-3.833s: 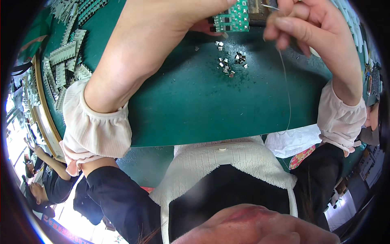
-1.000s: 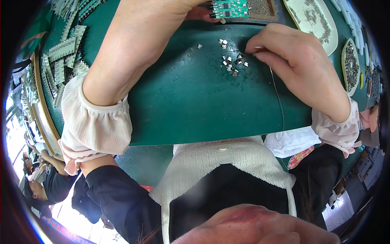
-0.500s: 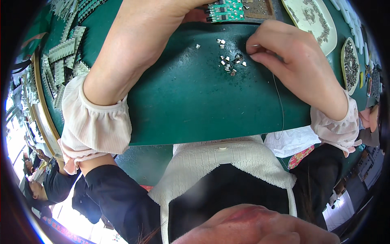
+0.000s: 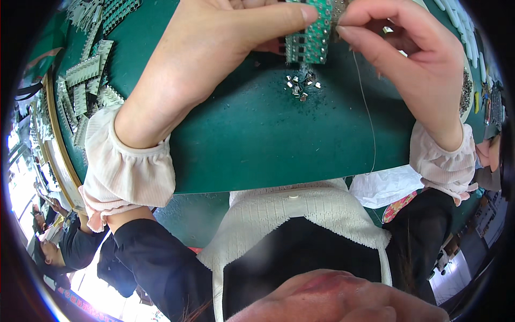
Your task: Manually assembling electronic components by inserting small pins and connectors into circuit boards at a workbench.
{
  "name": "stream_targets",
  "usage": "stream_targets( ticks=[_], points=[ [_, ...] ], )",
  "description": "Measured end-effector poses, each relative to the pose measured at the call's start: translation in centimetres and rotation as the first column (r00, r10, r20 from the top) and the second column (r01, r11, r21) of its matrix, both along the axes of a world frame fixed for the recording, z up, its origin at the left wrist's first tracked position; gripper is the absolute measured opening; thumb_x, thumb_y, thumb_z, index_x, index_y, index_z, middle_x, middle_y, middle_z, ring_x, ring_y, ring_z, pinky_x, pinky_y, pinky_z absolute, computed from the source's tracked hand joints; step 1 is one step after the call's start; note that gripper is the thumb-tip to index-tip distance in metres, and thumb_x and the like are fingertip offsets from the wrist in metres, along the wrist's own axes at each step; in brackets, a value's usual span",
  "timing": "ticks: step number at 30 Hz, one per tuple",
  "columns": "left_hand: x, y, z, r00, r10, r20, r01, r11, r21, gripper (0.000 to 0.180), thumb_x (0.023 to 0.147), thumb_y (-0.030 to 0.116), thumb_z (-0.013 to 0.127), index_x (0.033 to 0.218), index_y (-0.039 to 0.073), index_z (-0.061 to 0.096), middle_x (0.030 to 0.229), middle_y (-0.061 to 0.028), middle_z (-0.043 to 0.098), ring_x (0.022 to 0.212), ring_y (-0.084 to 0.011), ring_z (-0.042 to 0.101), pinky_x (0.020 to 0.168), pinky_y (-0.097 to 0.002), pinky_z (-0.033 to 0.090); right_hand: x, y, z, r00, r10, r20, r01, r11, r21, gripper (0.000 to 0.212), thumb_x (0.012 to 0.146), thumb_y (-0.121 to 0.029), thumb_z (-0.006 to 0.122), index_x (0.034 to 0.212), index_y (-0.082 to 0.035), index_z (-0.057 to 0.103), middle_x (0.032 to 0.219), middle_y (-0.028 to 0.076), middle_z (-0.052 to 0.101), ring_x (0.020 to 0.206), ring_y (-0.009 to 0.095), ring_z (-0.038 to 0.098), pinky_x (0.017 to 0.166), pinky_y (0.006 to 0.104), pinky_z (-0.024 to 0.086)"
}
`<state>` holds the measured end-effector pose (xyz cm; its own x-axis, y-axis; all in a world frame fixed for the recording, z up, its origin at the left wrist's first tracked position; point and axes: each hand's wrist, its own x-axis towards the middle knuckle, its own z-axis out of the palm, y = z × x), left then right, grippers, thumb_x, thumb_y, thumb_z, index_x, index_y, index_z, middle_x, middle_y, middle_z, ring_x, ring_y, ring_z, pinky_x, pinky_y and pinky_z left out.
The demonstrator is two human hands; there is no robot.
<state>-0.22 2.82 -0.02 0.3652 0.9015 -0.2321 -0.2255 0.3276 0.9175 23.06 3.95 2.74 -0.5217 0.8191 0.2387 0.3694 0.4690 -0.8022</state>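
Note:
My left hand [image 4: 252, 24] is closed on a green circuit board panel [image 4: 316, 37], thumb pressed on its face near the top. The panel is tilted up, showing rows of solder points. Beside its right edge, my right hand [image 4: 407, 48] pinches thumb and index finger together; what sits between the tips is too small to make out. Pale bits show among its curled fingers. A thin wire [image 4: 366, 107] trails down from under the right thumb toward the table edge. Just below the panel lie several small shiny metal parts [image 4: 303, 86] in a loose pile.
Strips of boards [image 4: 86, 75] are heaped at the left on the green table [image 4: 257, 145]. At the right are a dish of small parts [image 4: 465, 91], partly hidden, white tubes [image 4: 466, 32] and hand tools [image 4: 485, 104]. A white bag [image 4: 386, 185] hangs below the front edge. Another person [image 4: 59, 247] is at far left.
My left hand has lifted the panel, turned it over and brought it nearer. My right hand has moved up from beside the pile to the panel's edge, the wire trailing with it.

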Motion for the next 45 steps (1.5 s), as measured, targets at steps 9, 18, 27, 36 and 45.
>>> stream_targets(
  ticks=[9,18,27,36,45],
  points=[
    [-0.4,0.0,1.2,0.992,-0.073,0.100,0.086,0.987,-0.134,0.031,0.099,0.005,0.067,0.129,-0.001,0.062,0.114,-0.0072,0.074,0.093,-0.0099,0.070,0.081,-0.0230,0.055,-0.9,-0.4,0.9,0.951,-0.133,0.280,0.110,0.989,0.099,0.012,0.084,0.005,0.079,0.093,0.001,0.073,0.086,0.006,0.070,0.067,0.006,0.060,0.054,0.0211,0.044],
    [-0.4,0.1,1.5,0.988,-0.007,0.151,0.033,0.985,-0.169,0.030,0.099,0.008,0.068,0.128,0.000,0.062,0.112,-0.0069,0.074,0.089,-0.0101,0.069,0.081,-0.0239,0.055,0.0,1.1,0.5,0.982,0.088,0.166,-0.145,0.918,0.370,0.027,0.073,0.004,0.086,0.096,-0.002,0.074,0.087,0.008,0.066,0.066,0.016,0.060,0.056,0.0263,0.043],
    [0.0,0.2,1.2,0.994,-0.030,0.101,0.041,0.993,-0.107,0.032,0.098,0.000,0.066,0.129,-0.004,0.058,0.120,-0.0105,0.072,0.099,-0.0122,0.070,0.086,-0.0264,0.057,0.3,1.3,-0.9,0.984,0.023,0.175,-0.095,0.904,0.417,0.035,0.067,0.003,0.088,0.098,-0.001,0.073,0.090,0.010,0.067,0.072,0.018,0.064,0.060,0.0282,0.051],
    [-0.3,0.1,0.7,0.998,-0.007,0.059,0.006,1.000,0.012,0.037,0.097,-0.004,0.066,0.131,-0.004,0.052,0.121,-0.0129,0.072,0.101,-0.0135,0.070,0.089,-0.0264,0.057,0.5,2.3,0.1,0.956,0.201,0.214,-0.254,0.931,0.263,0.032,0.077,0.005,0.083,0.106,-0.001,0.069,0.091,0.010,0.070,0.074,0.015,0.066,0.061,0.0245,0.052],
    [0.3,0.4,1.1,0.988,0.102,0.117,-0.117,0.985,0.125,0.033,0.096,-0.001,0.069,0.126,0.000,0.056,0.114,-0.0095,0.073,0.095,-0.0108,0.069,0.080,-0.0230,0.056,1.3,3.0,-0.9,0.970,0.191,-0.147,-0.213,0.965,-0.154,0.011,0.101,-0.003,0.062,0.105,-0.001,0.052,0.077,0.003,0.063,0.056,0.004,0.055,0.051,0.0173,0.040]
  ],
)
